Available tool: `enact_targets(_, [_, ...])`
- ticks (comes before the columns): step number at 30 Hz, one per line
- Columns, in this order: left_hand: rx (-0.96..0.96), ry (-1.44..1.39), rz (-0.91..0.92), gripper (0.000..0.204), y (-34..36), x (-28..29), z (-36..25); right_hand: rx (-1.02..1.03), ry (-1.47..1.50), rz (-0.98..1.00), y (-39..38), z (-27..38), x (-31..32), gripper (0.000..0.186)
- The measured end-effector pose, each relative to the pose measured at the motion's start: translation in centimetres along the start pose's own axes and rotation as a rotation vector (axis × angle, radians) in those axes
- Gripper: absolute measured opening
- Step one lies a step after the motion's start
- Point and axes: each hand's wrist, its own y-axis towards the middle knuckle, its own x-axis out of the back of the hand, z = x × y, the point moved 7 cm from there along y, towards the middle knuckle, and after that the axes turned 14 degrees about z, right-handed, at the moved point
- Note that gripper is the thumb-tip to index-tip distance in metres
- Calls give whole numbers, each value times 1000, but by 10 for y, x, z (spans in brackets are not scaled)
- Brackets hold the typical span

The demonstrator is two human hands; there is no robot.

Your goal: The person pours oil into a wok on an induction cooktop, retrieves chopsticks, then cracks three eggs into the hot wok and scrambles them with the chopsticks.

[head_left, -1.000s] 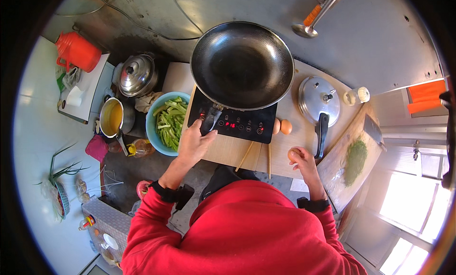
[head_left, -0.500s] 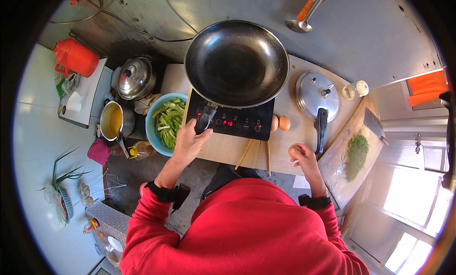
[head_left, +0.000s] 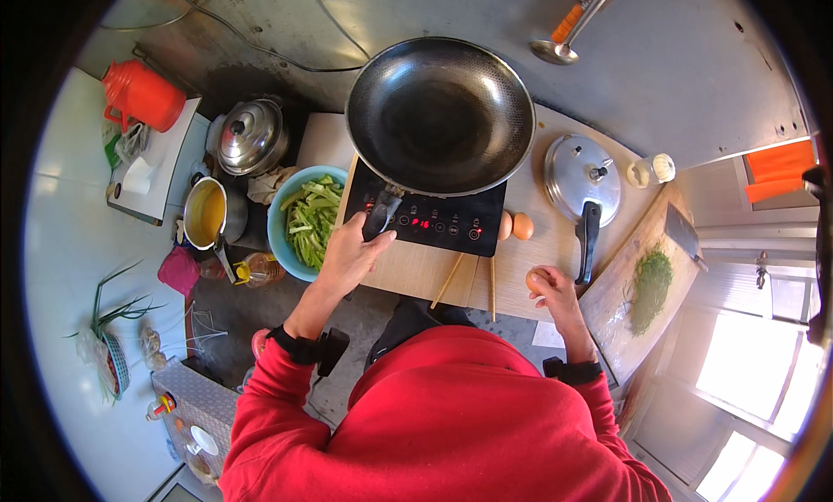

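My left hand (head_left: 351,255) grips the black handle (head_left: 380,216) of a dark wok (head_left: 438,111), which rests empty on a black induction cooker (head_left: 447,229) with red lit digits. In my right hand (head_left: 560,298), held near the counter's front edge, is a brown egg (head_left: 534,282), partly hidden by my fingers. Two more eggs (head_left: 521,227) lie just right of the cooker. Wooden chopsticks (head_left: 493,289) lie in front of it. A blue bowl of cut green vegetables (head_left: 308,224) stands left of my left hand.
A pressure cooker lid (head_left: 573,177), a small jar (head_left: 662,168) and a board with cleaver and chopped greens (head_left: 651,289) are on the right. Steel pots (head_left: 252,133), an oil bottle (head_left: 256,268) and a red jug (head_left: 139,94) are left. A ladle (head_left: 564,55) hangs behind.
The whole view has shifted slightly, first left, then back. Both hands keep their grips, on the wok handle and on the egg, with very little movement.
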Motion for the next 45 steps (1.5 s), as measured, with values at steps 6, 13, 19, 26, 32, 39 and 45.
enact_targets(6, [-73, 424, -114, 54, 1, 6, -3, -20, 29, -1, 1, -6, -3, 38])
enact_targets(13, [-66, 415, -302, 55, -23, 30, -16, -37, 23, 2, 3, -11, -5, 38])
enact_targets(19, [-442, 255, -681, 23, -80, 53, -52, -74, -14, 17, 9, -11, -8, 38])
enact_targets(26, [-522, -93, -662, 4, -133, 14, -59, -60, -113, 138, 27, -7, -6, 36])
enact_targets(32, [-490, -76, -672, 6, -157, -73, -60, -12, -201, 230, 49, -13, 14, 39])
enact_targets(39, [-360, 5, -566, 23, -174, -164, -53, -23, -194, 306, 83, -39, 32, 40])
enact_targets(45, [-292, 79, -412, 21, -194, -203, -38, 13, -195, 390, 94, -36, 33, 35])
